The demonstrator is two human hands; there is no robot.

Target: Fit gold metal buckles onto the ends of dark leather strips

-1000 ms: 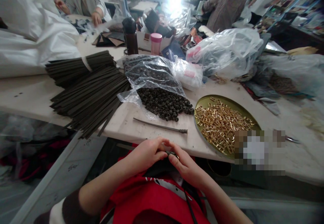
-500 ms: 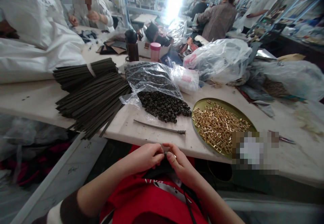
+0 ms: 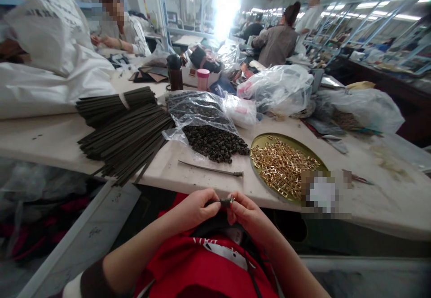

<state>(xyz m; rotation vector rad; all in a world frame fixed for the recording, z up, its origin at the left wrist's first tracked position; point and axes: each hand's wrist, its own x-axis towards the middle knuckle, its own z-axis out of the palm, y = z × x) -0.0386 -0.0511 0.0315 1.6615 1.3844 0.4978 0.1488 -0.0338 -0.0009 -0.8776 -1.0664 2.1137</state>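
Note:
My left hand (image 3: pixel 197 209) is closed, pinching a dark strap (image 3: pixel 224 203) over my lap at the table's front edge. My right hand (image 3: pixel 248 211) grips the strap's other end, where a small gold buckle (image 3: pixel 231 202) shows between the fingertips. Most of the strap is hidden by my hands. Just beyond them, another thin dark strap (image 3: pixel 210 168) lies across the table with a fitting on its right end. A round gold-coloured tray (image 3: pixel 269 136) of small gold buckles (image 3: pixel 284 165) stands to the right. Loose dark loops (image 3: pixel 215 145) spill from a clear plastic bag (image 3: pixel 198 109).
Bundled dark strips (image 3: pixel 124 131) lie on the left of the table (image 3: pixel 161 172). Behind them are a large white sack (image 3: pixel 50 77), a dark bottle (image 3: pixel 175 73) and a pink-lidded jar (image 3: pixel 202 80). A red-handled tool (image 3: pixel 360 179) lies right. People work beyond.
My hands have drawn slightly apart, bringing the dark strap and gold buckle between them into clearer view. The camera view has shifted a little. A person at the back left has lowered a hand.

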